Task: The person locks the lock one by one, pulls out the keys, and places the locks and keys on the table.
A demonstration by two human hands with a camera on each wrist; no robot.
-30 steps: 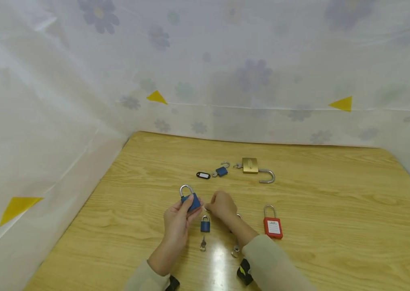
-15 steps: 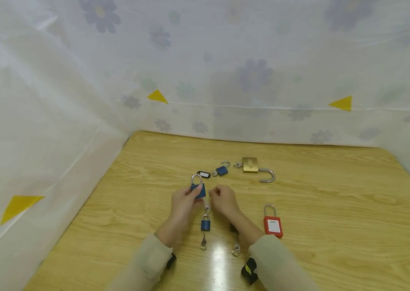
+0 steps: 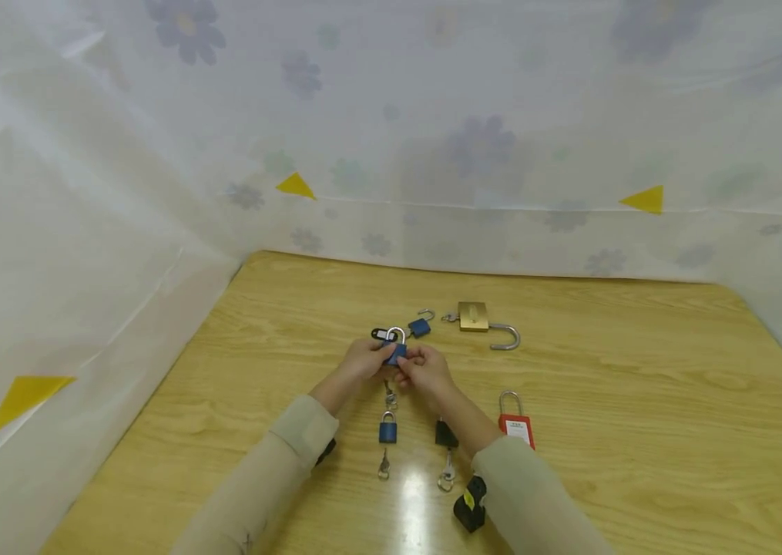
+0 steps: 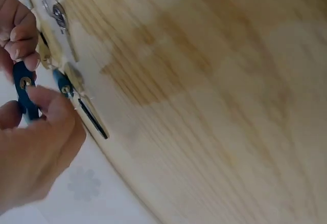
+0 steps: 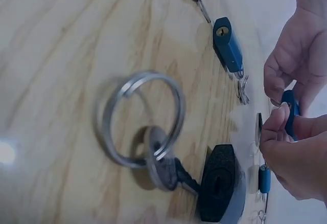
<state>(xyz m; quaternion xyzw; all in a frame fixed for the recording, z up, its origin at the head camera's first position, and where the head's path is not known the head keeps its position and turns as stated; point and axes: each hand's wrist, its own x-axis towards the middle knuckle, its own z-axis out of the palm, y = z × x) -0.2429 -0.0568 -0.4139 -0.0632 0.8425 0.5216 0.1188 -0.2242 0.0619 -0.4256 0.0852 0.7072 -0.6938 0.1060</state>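
A blue padlock (image 3: 395, 355) with its steel shackle pointing up is held above the table's middle. My left hand (image 3: 360, 361) pinches it from the left, thumb across the body. From the right, my right hand (image 3: 431, 373) pinches its lower side. Both wrist views show the keyhole in the bottom of this padlock (image 5: 289, 101) between the two hands. Below the hands lie keys on a ring (image 3: 391, 398), then a smaller blue padlock (image 3: 387, 432) with its shackle closed, and another key with a ring (image 3: 384, 465).
Beyond the hands lie a black key tag (image 3: 384, 335), a small blue padlock (image 3: 420, 328) with raised shackle, and a brass padlock (image 3: 473, 317) with swung-out shackle and key. A black padlock (image 3: 445, 434) and a red padlock (image 3: 517, 428) lie right, partly behind the right arm.
The left hand has carried the blue padlock right and away from the body. The right hand, earlier beside it, now grips it too. The keys below the hands have come into view.
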